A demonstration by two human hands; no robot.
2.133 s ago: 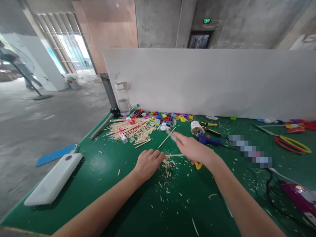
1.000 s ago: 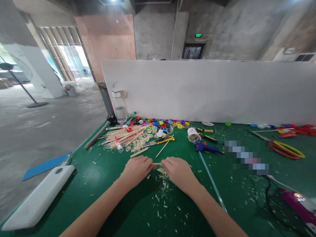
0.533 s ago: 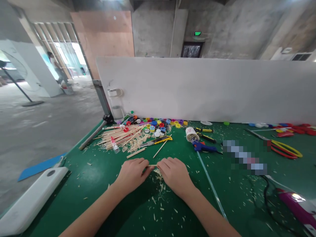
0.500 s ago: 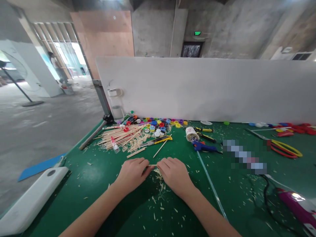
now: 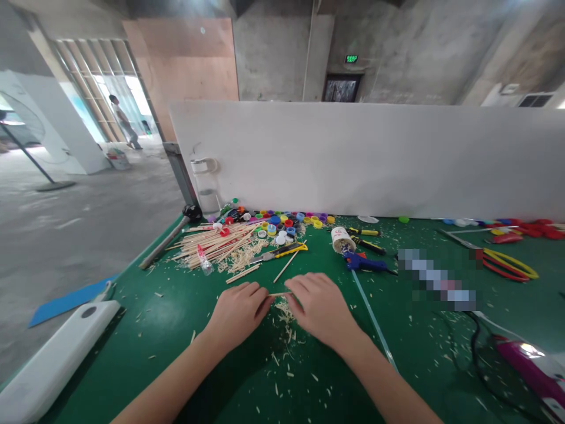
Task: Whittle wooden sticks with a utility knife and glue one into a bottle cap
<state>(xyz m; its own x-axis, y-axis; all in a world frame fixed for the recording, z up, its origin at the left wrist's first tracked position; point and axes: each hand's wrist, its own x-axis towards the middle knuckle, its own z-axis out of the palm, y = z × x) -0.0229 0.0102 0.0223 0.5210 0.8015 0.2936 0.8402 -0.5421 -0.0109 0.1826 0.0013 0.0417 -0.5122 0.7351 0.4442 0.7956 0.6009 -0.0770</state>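
Observation:
Both of my hands rest on the green table [image 5: 185, 365] and pinch one thin wooden stick [image 5: 279, 294] between them. My left hand [image 5: 238, 312] grips its left end with curled fingers. My right hand [image 5: 318, 307] grips its right end. Wood shavings [image 5: 285, 330] lie scattered under and in front of the hands. A yellow-handled utility knife [image 5: 282, 252] lies just beyond them, next to a loose stick [image 5: 288, 264].
A pile of wooden sticks [image 5: 216, 241], coloured bottle caps [image 5: 282, 221], a hammer [image 5: 170, 234], a blue glue gun [image 5: 364, 262], screwdrivers, a paper cup [image 5: 341, 237] and scissors [image 5: 507, 264] lie further back. A white board [image 5: 375, 159] walls the far edge. A white device [image 5: 53, 359] lies left, a purple one [image 5: 532, 362] right.
About two seconds ago my right hand held the knife out over the table; the knife now lies near the stick pile and both hands hold the stick. Since half a second ago the hands barely moved.

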